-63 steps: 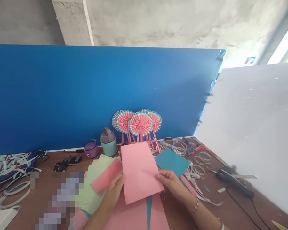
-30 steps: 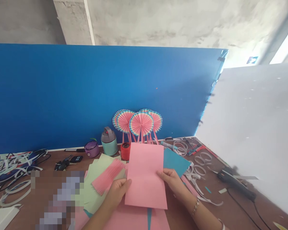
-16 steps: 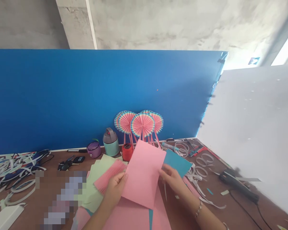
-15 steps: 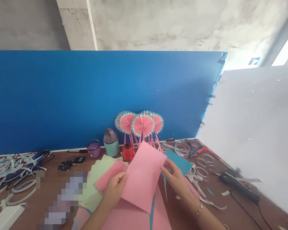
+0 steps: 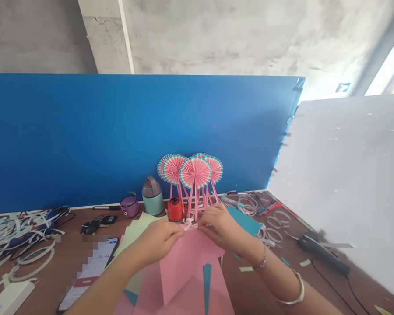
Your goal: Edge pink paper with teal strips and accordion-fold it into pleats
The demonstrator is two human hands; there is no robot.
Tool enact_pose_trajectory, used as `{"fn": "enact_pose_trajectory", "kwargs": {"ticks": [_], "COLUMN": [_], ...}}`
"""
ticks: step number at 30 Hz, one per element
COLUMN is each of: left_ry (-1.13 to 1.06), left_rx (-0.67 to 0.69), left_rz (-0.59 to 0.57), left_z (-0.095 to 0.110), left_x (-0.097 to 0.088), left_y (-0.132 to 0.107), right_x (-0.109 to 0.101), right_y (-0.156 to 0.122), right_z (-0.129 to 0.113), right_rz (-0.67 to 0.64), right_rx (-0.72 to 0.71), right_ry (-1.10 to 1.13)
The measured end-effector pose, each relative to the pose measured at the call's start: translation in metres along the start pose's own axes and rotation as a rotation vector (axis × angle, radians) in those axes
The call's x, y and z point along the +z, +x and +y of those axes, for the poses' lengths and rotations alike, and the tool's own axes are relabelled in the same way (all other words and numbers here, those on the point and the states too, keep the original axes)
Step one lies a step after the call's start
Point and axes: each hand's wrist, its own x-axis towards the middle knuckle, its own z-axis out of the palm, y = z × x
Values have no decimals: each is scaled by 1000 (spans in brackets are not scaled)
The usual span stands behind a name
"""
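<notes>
A pink paper sheet (image 5: 177,267) hangs from both hands above a stack of pink paper (image 5: 190,299). My left hand (image 5: 159,240) is closed on its upper left edge, fingers pressed together. Farther right, my right hand (image 5: 218,227) pinches the upper edge, its fingertips partly hidden. Some thin white strips (image 5: 188,224) show just behind the fingertips. On the pink stack lies a narrow blue paper strip (image 5: 207,286). Pale green sheets (image 5: 146,221) stick out on the left, partly covered by my left arm. A blue sheet (image 5: 244,220) lies behind my right wrist.
Pleated pink round fans (image 5: 195,173) stand against the blue partition (image 5: 101,131). Beside them are a red spool (image 5: 175,210), a teal jar (image 5: 153,201) and a purple container (image 5: 129,205). A phone (image 5: 93,273) lies left; a corded black glue gun (image 5: 321,253) lies right.
The pink sheet has been lowered and tilted, with its top edge now between both hands. My right hand has moved left and up toward the left hand. More of the phone shows.
</notes>
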Motion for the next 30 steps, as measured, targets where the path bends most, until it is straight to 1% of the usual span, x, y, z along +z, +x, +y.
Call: {"fn": "enact_pose_trajectory", "kwargs": {"ticks": [3, 5, 6, 8, 9, 10, 11, 12, 13, 15, 16, 18, 20, 22, 25, 27, 30], "left_ry": [-102, -166, -187, -196, -185, -168, -145, -118, -86, -3, 43, 157, 302, 415, 455, 421, 229], "left_rx": [-26, -59, -79, -122, -139, -145, -139, -125, -105, -64, -41, 16, 55, 57, 50, 29, -78], "left_rz": [-68, -102, -111, -118, -117, -119, -124, -129, -136, -145, -153, -151, -134, -117, -100, -77, -17], "left_z": [-13, -22, -26, -32, -33, -33, -32, -29, -25, -14, -9, 2, 11, 18, 20, 12, -17], "left_x": [-12, -19, -22, -25, -26, -26, -26, -26, -26, -26, -27, -26, -25, -24, -29, -40, -61], "left_y": [1, 0, -1, 0, 1, 2, 4, 7, 10, 16, 18, 23, 26, 29, 30, 27, 18], "right_x": [-10, -16, -19, -22, -23, -22, -20, -17, -14, -5, -1, 6, 10, 9, 1, -8, -18], "right_y": [-8, -17, -21, -27, -28, -27, -25, -21, -16, -5, 0, 9, 14, 16, 13, 9, -2], "right_z": [25, 48, 60, 76, 79, 77, 71, 61, 49, 26, 16, 5, 1, 1, 6, 12, 30], "right_rz": [-33, -52, -25, 86, 175, 216, 235, 224, 190, 65, 15, -29, -38, -30, -9, 3, 52], "right_rx": [89, 206, 281, 433, 486, 469, 393, 303, 220, 100, 70, 32, 8, -14, -18, 28, 185], "right_ry": [119, 183, 189, 106, 60, 46, 47, 45, 32, 5, -7, -37, -56, -55, -7, 59, 213]}}
